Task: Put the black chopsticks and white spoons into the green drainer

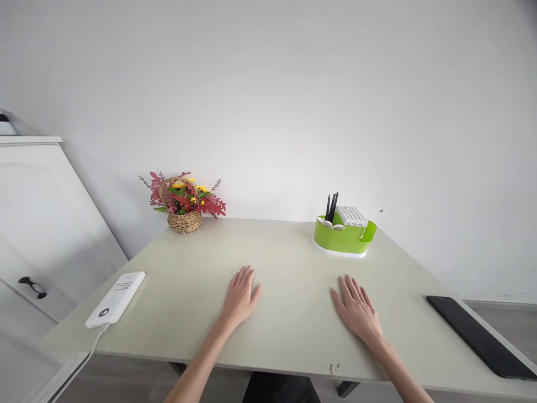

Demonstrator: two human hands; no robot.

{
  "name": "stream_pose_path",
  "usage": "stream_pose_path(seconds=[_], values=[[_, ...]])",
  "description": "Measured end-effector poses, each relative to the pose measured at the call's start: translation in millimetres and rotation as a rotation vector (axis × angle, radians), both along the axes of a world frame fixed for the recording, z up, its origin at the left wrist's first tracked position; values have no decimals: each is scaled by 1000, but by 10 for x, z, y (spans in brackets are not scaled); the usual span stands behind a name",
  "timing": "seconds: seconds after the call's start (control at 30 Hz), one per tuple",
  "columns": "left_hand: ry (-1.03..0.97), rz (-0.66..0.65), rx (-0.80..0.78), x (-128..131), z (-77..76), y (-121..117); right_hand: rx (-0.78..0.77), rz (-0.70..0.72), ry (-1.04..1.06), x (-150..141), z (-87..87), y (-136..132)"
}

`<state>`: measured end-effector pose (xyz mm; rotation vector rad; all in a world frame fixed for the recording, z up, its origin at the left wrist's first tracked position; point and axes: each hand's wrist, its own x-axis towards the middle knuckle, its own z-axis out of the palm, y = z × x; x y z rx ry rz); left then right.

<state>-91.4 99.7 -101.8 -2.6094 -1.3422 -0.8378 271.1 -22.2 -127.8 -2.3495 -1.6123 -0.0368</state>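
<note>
Both our hands lie palm down on the pale table (289,330), well apart and holding nothing. Our left hand (242,296) has its fingers together and the thumb apart; our right hand (356,307) has its fingers slightly spread. Beyond the right hand, near the wall, stands the green utensil holder (340,239) with black chopsticks (331,208), white spoons (327,224) and a white slotted rack (351,216). The woven flower basket (184,221) sits at the far left. At the near left lies a white power bank (115,299) with its cable (90,355) attached, and at the near right, a flat black object (480,336).
</note>
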Motion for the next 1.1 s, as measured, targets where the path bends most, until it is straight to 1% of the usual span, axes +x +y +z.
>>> stream_pose_path(seconds=[0.17, 0.63, 1.1], values=[[41, 3, 2, -7, 6, -4, 5, 1, -9, -1, -7, 0], [0, -4, 14, -2, -21, -3, 17, 5, -15, 9, -28, -9], [-1, -7, 0, -2, -17, 2, 11, -2, -9, 0, 0, -15]])
